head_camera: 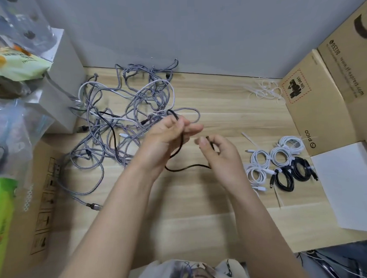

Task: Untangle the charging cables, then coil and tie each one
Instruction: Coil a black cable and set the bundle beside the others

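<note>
Left edge: we see a green pack (pixel 0 212), clear bags (pixel 7 129) and a white box (pixel 66 81) crowding the wooden table (pixel 229 107) on that side.
Tangle: the grey and white braided cables (pixel 122 112) lie knotted on the table's left half, touching the white box and reaching to the back wall.
Open room: we have bare wood in front of our arms and between the tangle and the zip ties (pixel 264 91) at the back right.
Left hand (pixel 167 135): our fingers curl and pinch the black cable (pixel 179 151) near its upper bend, raised just beside the tangle.
Right hand (pixel 219 152): thumb and fingers pinch the same cable near its other end; the cable sags in a loop between both hands.
Finished coils: the white coils (pixel 272 160) and black coils (pixel 293 174) lie tied, side by side, near the right edge.
Right edge: a cardboard box (pixel 315 103) and a white sheet (pixel 353 186) close off that side.
Writing: we read "PICO" and "UN 3481" on the box; other print is too blurred.
</note>
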Demonstrator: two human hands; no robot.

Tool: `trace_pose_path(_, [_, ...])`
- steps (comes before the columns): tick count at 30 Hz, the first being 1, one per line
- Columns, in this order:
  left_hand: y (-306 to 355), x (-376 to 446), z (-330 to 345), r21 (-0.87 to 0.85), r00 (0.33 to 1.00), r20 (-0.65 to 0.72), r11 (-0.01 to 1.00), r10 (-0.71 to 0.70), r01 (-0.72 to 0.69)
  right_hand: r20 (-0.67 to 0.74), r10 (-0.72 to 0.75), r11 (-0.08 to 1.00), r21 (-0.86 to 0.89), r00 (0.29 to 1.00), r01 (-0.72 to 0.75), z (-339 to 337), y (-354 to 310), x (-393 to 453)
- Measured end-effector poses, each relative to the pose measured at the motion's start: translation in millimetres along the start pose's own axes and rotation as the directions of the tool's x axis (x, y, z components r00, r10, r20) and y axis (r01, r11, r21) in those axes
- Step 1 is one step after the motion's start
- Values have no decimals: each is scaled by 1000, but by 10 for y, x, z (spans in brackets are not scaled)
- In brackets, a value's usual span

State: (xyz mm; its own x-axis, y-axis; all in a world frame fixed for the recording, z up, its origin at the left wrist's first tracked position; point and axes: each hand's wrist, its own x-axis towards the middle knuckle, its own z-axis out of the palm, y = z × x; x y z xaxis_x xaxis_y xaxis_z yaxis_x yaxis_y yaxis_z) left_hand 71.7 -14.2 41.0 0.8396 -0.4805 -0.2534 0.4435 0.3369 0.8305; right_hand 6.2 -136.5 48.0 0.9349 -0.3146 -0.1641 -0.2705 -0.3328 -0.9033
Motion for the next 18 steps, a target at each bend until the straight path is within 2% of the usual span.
trace_pose_path(2, [-59,-56,61,88,999,24,996,23,-25,137,55,966,245,989,-87,73,-152,-46])
trace_pose_path(3, [-82,-76,73,121,1000,8,992,23,-24,200,77,940,313,977,-138,97,-211,-72])
trace_pose_path(5, [-110,-109,97,142,1000,-20,990,16,-13,256,70,926,343,964,-159,110,-260,-126])
trace_pose_path(7, [-104,-130,113,107,1000,-21,994,-14,16,239,46,928,349,970,-130,92,-263,-148])
trace_pose_path(10, [-66,-131,115,-159,991,5,978,-133,132,147,35,950,302,988,-79,14,-265,-167])
trace_pose_path(13, [-36,-39,49,-445,964,-5,864,-267,237,86,-76,958,281,993,49,-97,-328,-228])
trace_pose_path(18, [-31,175,-247,-587,934,-173,794,-313,157,51,-220,877,448,974,174,-368,-489,-392])
